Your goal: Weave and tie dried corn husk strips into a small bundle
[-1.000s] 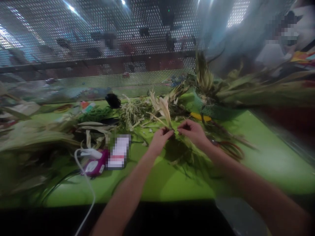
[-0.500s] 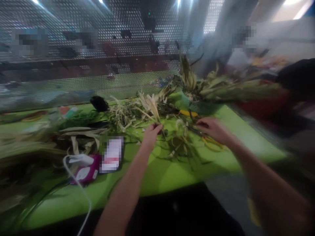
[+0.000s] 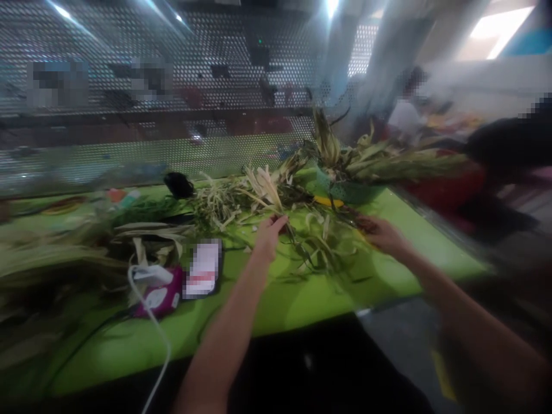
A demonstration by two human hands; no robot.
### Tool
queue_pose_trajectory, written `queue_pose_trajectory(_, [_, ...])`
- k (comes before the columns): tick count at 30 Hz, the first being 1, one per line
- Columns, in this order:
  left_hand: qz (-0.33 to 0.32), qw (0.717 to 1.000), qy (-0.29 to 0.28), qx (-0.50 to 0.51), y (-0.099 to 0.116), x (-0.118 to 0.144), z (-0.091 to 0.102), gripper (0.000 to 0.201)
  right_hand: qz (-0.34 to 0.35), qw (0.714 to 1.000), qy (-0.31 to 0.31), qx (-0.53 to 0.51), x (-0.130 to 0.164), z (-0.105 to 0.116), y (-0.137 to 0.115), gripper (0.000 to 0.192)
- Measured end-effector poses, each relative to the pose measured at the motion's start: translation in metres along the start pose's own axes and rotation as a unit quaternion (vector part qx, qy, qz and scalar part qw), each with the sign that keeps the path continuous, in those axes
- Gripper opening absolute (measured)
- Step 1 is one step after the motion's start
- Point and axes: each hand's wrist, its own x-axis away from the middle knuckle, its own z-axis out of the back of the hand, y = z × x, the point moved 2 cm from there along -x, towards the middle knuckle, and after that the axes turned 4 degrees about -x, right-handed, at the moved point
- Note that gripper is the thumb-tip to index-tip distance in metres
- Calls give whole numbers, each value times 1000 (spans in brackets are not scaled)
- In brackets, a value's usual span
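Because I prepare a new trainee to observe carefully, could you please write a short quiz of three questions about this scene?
1. What does the left hand hold?
2. True or false: in the picture, the purple pack lies to the left of the pixelated flat device.
3. Which colour is the table? a) red b) green c) white

Key:
1. Pale dry leaves, near their lower end.
2. True.
3. b) green.
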Motion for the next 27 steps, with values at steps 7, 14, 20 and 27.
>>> queue_pose_trajectory(7, [-9, 1000, 9, 25, -2, -2, 1, 24, 2, 958, -127, -258, 24, -12, -63, 54])
queue_pose_trajectory(14, [-19, 999, 17, 39, 4, 2, -1, 20, 94, 969, -187, -130, 19, -30, -104, 53])
queue_pose_trajectory(20, [-37, 999, 7, 12, -1, 0, 0, 18, 105, 962, -171, -183, 15, -44, -118, 42])
queue_pose_trajectory(27, [-52, 999, -2, -2, -4, -1, 0, 18, 38, 931, -170, -321, 14, -68, -120, 41])
